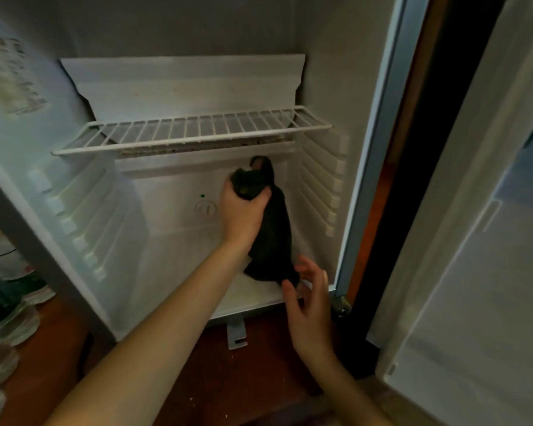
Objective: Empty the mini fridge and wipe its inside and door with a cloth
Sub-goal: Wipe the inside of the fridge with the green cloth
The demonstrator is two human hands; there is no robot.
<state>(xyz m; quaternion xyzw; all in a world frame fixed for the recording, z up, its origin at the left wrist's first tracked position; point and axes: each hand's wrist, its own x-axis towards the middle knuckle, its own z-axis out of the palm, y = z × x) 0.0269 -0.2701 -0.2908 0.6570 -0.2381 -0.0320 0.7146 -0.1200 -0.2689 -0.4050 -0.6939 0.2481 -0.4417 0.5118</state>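
Observation:
The white mini fridge (173,256) stands open with nothing on its floor or on its wire shelf (194,130). My left hand (243,210) reaches deep inside and grips the top of a dark cloth (273,238) against the back wall, near the right corner. The cloth hangs down from that hand to the fridge floor. My right hand (308,296) hovers at the front right of the fridge floor, fingers spread and relaxed, touching or nearly touching the cloth's lower end. The fridge door (474,256) is swung open at the right.
Several bottles and food containers (6,296) stand on the wooden surface at the left of the fridge. A round control dial (205,208) sits on the back wall, left of my left hand. A small grey bracket (237,333) lies below the fridge's front edge.

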